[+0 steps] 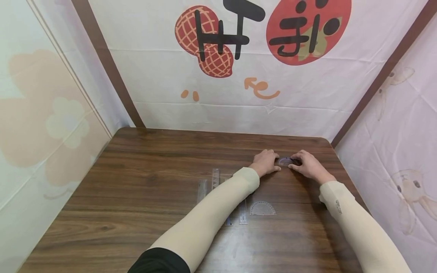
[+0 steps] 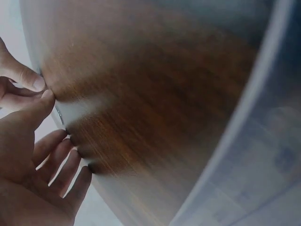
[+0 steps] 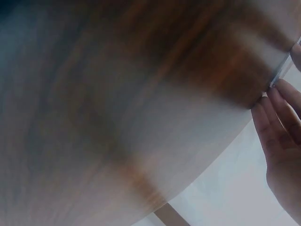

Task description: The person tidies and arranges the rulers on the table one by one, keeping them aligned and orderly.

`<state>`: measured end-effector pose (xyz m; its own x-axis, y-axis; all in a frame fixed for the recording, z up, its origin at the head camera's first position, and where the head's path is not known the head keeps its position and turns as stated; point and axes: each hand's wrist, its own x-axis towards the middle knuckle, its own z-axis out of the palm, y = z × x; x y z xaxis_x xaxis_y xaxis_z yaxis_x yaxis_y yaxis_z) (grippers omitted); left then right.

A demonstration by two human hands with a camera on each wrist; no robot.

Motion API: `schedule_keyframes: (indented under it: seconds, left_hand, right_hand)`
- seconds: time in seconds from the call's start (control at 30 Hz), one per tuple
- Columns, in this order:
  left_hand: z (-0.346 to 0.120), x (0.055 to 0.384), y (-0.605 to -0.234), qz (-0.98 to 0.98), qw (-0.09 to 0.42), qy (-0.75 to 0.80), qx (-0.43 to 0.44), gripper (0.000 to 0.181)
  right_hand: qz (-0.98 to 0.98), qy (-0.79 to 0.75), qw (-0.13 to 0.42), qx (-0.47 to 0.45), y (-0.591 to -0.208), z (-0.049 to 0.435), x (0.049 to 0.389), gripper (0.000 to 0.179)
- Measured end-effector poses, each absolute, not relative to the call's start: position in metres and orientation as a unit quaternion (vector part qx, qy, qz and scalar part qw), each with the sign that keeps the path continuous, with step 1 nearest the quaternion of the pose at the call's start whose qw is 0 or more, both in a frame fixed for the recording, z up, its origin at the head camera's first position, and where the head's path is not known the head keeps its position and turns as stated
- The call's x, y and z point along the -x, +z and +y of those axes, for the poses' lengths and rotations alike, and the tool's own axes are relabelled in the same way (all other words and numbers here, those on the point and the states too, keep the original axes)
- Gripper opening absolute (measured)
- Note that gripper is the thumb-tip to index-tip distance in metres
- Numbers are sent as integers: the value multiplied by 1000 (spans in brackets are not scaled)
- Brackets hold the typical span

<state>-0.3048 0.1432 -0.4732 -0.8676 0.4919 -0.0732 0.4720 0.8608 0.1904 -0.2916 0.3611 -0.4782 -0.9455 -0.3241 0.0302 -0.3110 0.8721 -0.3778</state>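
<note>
In the head view, a small clear protractor (image 1: 285, 162) with bluish marks lies near the table's far right part, between the two hands. My left hand (image 1: 265, 162) holds its left side, thumb nearer me and fingers farther away. On its right side my right hand (image 1: 308, 166) holds it in the same manner. From the left wrist, the left hand (image 2: 28, 155) has its fingertips down at the table, with a thin clear edge between thumb and index finger. The right wrist view shows the right hand (image 3: 284, 136) with its fingers touching a clear edge.
A larger clear protractor (image 1: 262, 208) lies nearer me on the wooden table (image 1: 136, 197). Clear rulers (image 1: 216, 178) lie left of it, partly hidden under my left forearm, one ruler (image 1: 242, 216) close beside the protractor. A printed cloth (image 1: 239, 117) hangs behind the table.
</note>
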Motion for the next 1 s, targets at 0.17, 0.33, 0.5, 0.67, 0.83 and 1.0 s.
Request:
schedule_keyframes:
  seconds: [0.17, 0.33, 0.5, 0.67, 0.83, 1.0]
  left_hand:
    - [145, 306, -473, 963, 51, 84, -249, 56]
    - [147, 307, -475, 964, 47, 87, -248, 54]
    - [148, 309, -477, 965, 43, 89, -244, 52]
    - [149, 314, -477, 965, 55, 95, -239, 50]
    - [148, 312, -478, 965, 52, 107, -235, 47]
    - [148, 311, -478, 964, 43, 119, -236, 43]
  right_hand:
    - [966, -199, 10, 166, -477, 363, 291, 40]
    - [965, -203, 12, 165, -477, 363, 291, 40]
    - [964, -201, 6, 173, -477, 362, 293, 41]
    - [963, -207, 4, 174, -478, 361, 294, 40]
    - [961, -214, 5, 173, -478, 358, 293, 40]
    - [961, -217, 7, 171, -477, 355, 291, 38]
